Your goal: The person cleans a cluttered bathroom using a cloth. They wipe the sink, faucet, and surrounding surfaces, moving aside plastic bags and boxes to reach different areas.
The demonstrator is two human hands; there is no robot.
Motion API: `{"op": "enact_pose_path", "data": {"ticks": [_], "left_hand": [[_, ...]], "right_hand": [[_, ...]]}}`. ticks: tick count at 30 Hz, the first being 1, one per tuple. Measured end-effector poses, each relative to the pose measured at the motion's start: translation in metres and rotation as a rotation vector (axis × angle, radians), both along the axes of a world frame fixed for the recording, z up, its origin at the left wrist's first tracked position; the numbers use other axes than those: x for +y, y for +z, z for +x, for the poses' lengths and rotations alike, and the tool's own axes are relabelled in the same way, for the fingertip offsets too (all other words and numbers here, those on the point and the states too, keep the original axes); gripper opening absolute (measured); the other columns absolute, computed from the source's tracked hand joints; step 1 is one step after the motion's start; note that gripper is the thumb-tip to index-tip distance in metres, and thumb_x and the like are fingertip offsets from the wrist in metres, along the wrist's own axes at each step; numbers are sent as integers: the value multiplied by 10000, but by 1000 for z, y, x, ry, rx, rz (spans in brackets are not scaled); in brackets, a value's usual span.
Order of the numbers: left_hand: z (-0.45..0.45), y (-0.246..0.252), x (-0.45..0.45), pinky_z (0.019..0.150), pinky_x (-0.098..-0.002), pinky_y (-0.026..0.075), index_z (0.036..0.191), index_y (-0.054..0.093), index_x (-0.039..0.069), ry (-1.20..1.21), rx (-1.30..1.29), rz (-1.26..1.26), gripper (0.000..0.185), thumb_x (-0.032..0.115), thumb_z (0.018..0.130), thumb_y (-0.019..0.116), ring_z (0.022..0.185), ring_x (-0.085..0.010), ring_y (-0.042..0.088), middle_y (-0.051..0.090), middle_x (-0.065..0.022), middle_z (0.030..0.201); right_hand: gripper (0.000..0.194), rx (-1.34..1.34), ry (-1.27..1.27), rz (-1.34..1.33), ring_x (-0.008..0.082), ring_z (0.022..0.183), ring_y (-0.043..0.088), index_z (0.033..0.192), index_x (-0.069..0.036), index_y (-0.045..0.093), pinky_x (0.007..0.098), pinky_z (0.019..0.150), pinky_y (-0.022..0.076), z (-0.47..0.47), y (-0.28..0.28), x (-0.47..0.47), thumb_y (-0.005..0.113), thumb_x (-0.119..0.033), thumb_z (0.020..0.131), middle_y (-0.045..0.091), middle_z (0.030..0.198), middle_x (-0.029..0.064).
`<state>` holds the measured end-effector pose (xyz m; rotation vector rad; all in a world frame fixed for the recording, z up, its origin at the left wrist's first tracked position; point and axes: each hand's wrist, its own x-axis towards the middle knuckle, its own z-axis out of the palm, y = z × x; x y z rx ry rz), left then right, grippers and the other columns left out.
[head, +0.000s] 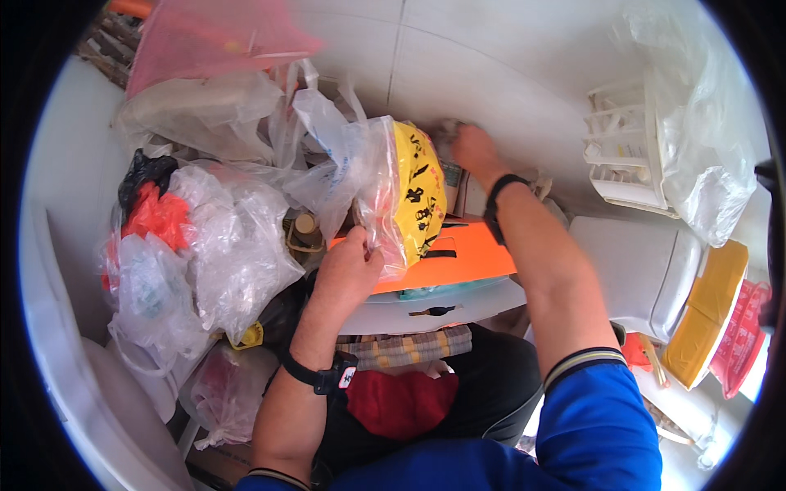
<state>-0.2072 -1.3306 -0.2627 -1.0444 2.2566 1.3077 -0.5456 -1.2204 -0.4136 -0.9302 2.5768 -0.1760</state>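
Observation:
My left hand (350, 267) pinches the lower edge of a clear plastic bag with a yellow printed panel (424, 184). The bag bears dark writing and leans over an orange cardboard box (473, 248) with a slot handle. Past that box, close to the tiled wall, my right hand (478, 153) is partly blurred with its fingers curled. A greyish thing (445, 132) shows at its fingertips; whether it is gripped is unclear. Small cartons (470, 193) stand below this hand. Black bands circle both wrists.
Crumpled clear plastic bags (239, 245) and a red bag (156, 218) crowd the left. Pink mesh (215, 43) hangs at upper left. A white wall rack (626, 153), a light-grey bin (632, 270) and a yellow package (706, 313) are at right. A folded checked cloth (405, 348) lies before my lap.

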Motion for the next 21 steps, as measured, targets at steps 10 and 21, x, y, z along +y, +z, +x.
{"op": "enact_pose_path", "data": {"ticks": [10, 21], "left_hand": [[-10, -5, 7, 862, -501, 573, 1167, 639, -9, 7, 44, -18, 289, 209, 981, 680, 971, -436, 732, 745, -256, 996], [-3, -4, 12, 858, -466, 565, 1182, 633, -5, 2, 36, -15, 298, 210, 981, 679, 944, -381, 737, 745, -217, 978]], "right_hand": [[241, -14, -93, -195, 465, 1045, 714, 1081, -24, 744, 545, 932, 585, 15, -5, -13, 605, -173, 951, 748, 1104, 277], [282, 93, 243, 538, 393, 1186, 715, 1119, -31, 808, 475, 997, 585, -71, -20, 111, 642, -146, 922, 750, 1238, 239]]}}
